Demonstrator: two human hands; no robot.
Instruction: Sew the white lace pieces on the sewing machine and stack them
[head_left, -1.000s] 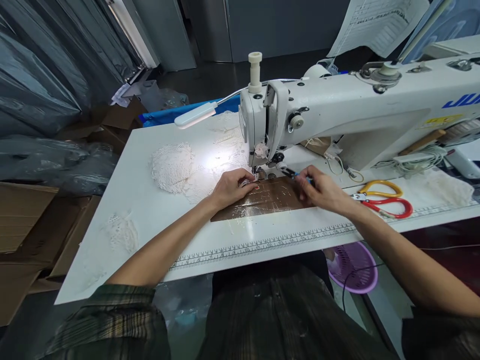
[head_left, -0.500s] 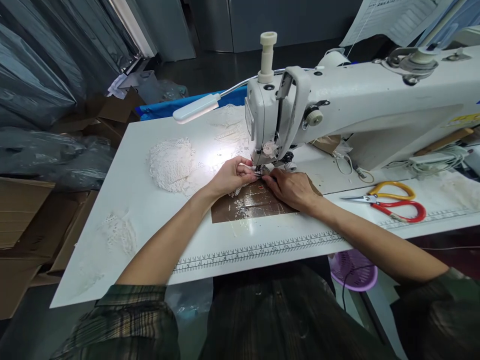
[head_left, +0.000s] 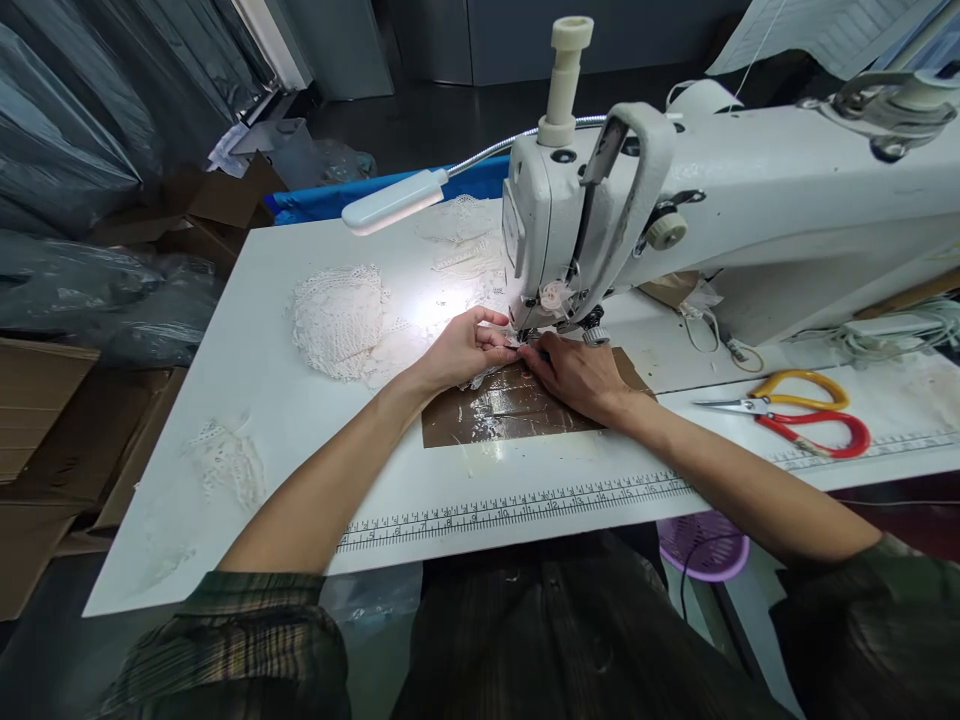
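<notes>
A white industrial sewing machine stands on a white table. My left hand and my right hand meet just under the needle, both pinching a small piece of white lace. They rest on a brown taped patch in front of the machine. The fingertips hide the needle area. A white lamp on a flexible neck lights the spot.
A pile of white lace lies left of the machine, with smaller lace scraps near the table's left front. Scissors with red and yellow handles lie at the right. A ruler strip runs along the front edge. Cardboard boxes stand at the left, a purple basket below.
My right hand has moved left from beside the scissors to the needle, joining my left hand on the lace. The view has shifted closer to the machine.
</notes>
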